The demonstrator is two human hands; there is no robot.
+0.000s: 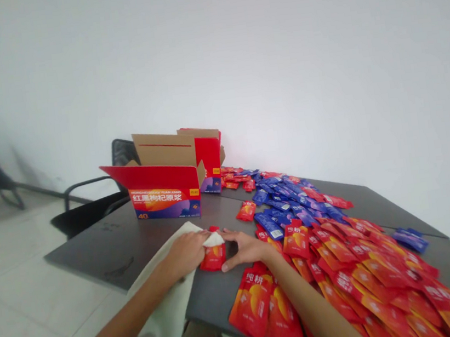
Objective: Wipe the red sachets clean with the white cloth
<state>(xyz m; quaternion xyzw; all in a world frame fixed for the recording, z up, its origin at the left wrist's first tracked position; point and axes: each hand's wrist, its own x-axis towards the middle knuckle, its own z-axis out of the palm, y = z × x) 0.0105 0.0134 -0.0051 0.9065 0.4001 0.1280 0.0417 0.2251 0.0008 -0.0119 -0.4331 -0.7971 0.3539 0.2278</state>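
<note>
My left hand (188, 253) is closed on a pale cloth (172, 313). A bunched end of it presses on the upper part of a red sachet (212, 258) lying flat on the table. The rest of the cloth hangs over the table's front edge under my left forearm. At the sachet's right side my right hand (246, 247) curves, thumb and fingers apart, with fingertips at its top corner. The thumb rests by its lower right edge. Just in front of my right hand lie two larger red sachets (253, 303), overlapping.
A large pile of red sachets (358, 267) spreads to the right, with blue sachets (287, 199) behind. Two open cartons, a near red one (166, 195) and a farther one (209, 157), stand at the back left. A black chair (89, 208) is beyond the dark table (113, 238).
</note>
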